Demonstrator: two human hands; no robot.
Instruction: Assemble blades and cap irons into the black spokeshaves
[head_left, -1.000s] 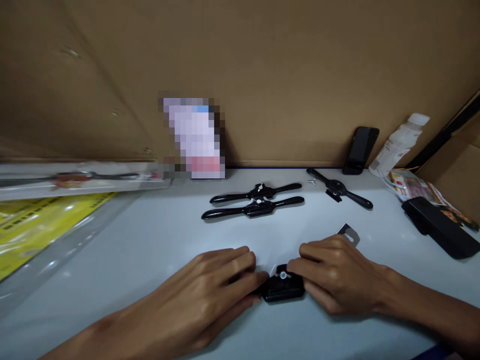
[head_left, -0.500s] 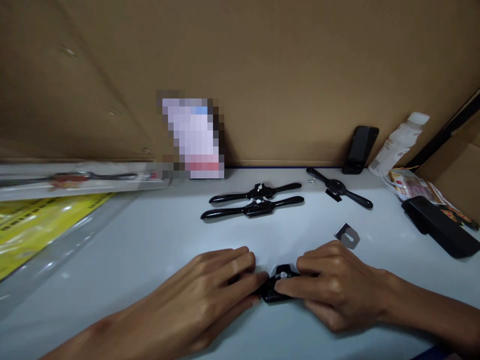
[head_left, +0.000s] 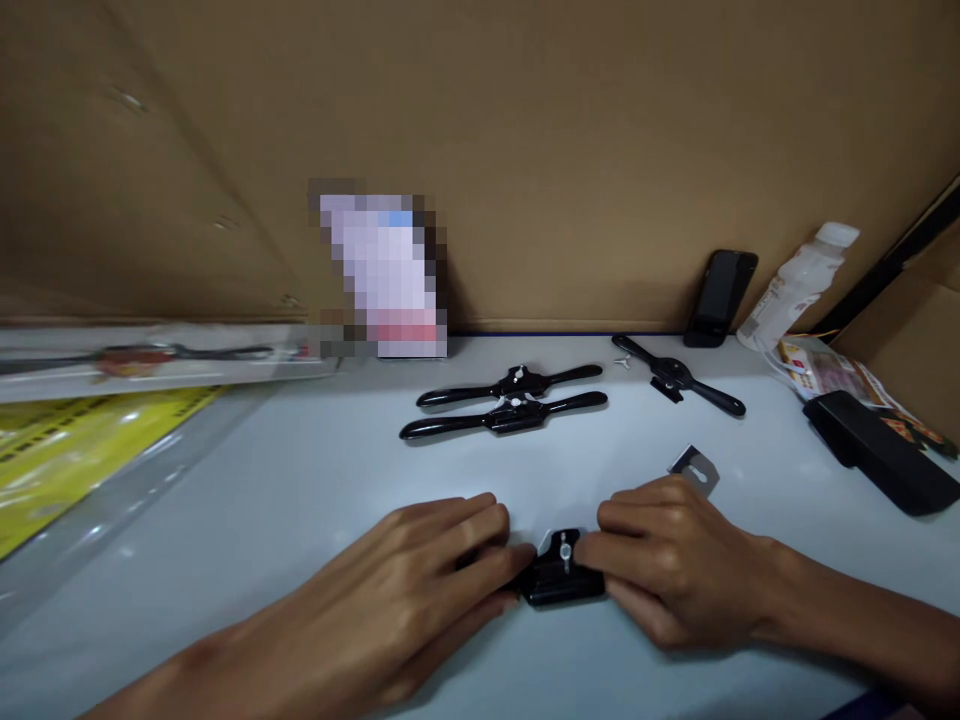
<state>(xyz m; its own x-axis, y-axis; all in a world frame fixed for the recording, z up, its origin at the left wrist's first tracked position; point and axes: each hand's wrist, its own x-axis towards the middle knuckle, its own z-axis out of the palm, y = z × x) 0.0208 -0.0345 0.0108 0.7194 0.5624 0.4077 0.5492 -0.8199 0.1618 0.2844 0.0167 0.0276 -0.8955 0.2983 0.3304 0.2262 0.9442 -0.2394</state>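
A black spokeshave [head_left: 564, 585] lies across the near middle of the table. My left hand [head_left: 442, 575] is closed round its left handle, which the fingers mostly hide. My right hand [head_left: 675, 565] is closed at the right end, covering that handle, with a fingertip beside the silver wing screw [head_left: 565, 553]. A bright blade corner shows at the body's upper left. Just behind my right hand lies a loose flat blade [head_left: 697, 468] with a slot in it. Farther back are two black spokeshaves [head_left: 517, 415] side by side.
At the back right lie another spokeshave [head_left: 677, 372] with a loose part beside it and a small wing screw [head_left: 622, 362]. A phone [head_left: 721, 298], a bottle [head_left: 795, 285] and a black case [head_left: 881, 452] stand or lie rightward. Plastic packaging [head_left: 97, 450] covers the left side. Cardboard [head_left: 562, 150] walls the back.
My right fingers have drawn a little to the right, uncovering the wing screw, whose wings now point up and down. My left hand keeps its grip in place.
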